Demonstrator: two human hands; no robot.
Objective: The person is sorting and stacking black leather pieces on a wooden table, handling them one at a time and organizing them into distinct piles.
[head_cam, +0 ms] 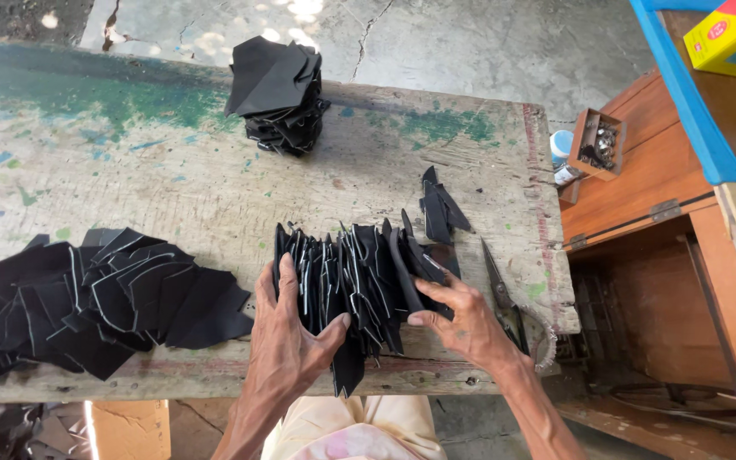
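Observation:
A row of black cut fabric pieces [359, 273] with pale chalk lines stands on edge near the front of a worn wooden table [172, 170]. My left hand [287, 332] presses against the row's left end, thumb under the pieces. My right hand [462, 319] holds the row's right end, fingers pinching the outermost pieces. A few loose black pieces [439, 209] lie just behind the row. A spread heap of similar pieces [87, 298] covers the table's left front. A neat tall stack [278, 94] stands at the back.
Scissors [504, 298] lie on the table right of my right hand. To the right is a wooden cabinet [641, 179] with a small box of metal parts [598, 145], a blue-edged board and a yellow carton [734, 38]. Concrete floor lies beyond.

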